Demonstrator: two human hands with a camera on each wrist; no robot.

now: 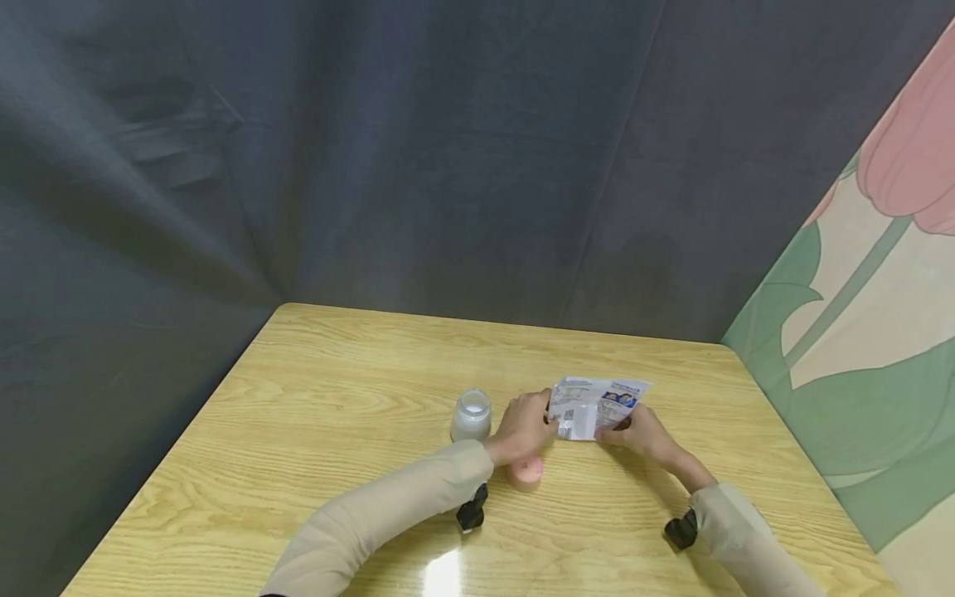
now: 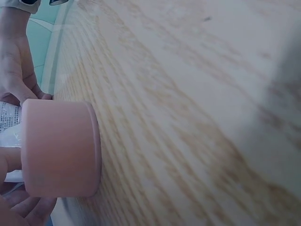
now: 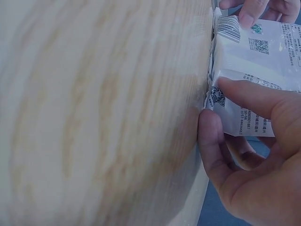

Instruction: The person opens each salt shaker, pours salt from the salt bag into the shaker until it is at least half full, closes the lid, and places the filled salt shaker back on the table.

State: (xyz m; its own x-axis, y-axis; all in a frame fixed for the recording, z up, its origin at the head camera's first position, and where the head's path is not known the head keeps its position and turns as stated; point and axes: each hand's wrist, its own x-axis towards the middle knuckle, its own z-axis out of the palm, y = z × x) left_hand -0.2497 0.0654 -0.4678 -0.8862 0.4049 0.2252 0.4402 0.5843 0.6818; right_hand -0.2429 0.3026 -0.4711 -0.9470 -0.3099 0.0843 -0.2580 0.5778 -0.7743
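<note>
Both hands hold a white printed plastic packet (image 1: pixel 585 408) between them, a little above the wooden table. My left hand (image 1: pixel 524 424) grips its left side. At the lower right edge my right hand (image 1: pixel 643 435) pinches it between thumb and fingers, seen closely in the right wrist view, where the packet (image 3: pixel 263 61) shows a barcode and printed codes. A pink round lid-like piece (image 1: pixel 525 473) sits on the table just under my left wrist; the left wrist view shows its smooth side (image 2: pixel 61 148). Left of that hand stands a glass jar (image 1: pixel 472 416) with whitish sides and an uncovered mouth.
The wooden table (image 1: pixel 358 365) reaches back to a dark curtain (image 1: pixel 448 166). A wall panel with flowers (image 1: pixel 880 332) stands along the right side. Black wrist cameras (image 1: pixel 472 510) hang under both sleeves, close to the tabletop.
</note>
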